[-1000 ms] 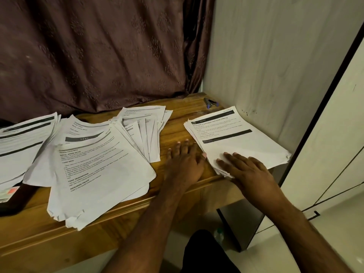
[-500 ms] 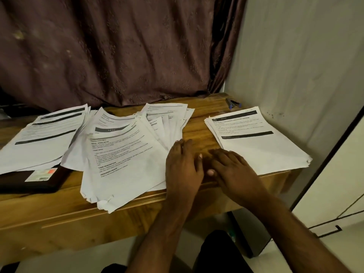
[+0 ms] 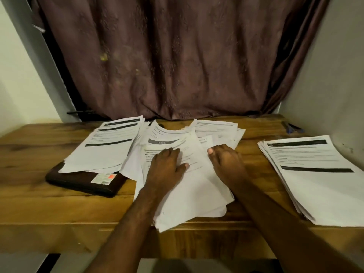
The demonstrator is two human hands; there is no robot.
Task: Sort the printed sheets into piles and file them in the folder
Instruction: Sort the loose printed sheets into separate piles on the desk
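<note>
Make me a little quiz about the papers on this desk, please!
1. True or false: the dark folder lies partly under the left pile of sheets.
2. Which pile is the left hand resting on? A) the loose middle pile B) the right pile C) the left pile
3. Fill in: the small blue thing lies at the desk's back ____ corner.

Key: 1 true. 2 A. 3 right.

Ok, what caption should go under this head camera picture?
Both hands, left hand and right hand, rest on the messy middle pile of printed sheets on a wooden table.
</note>
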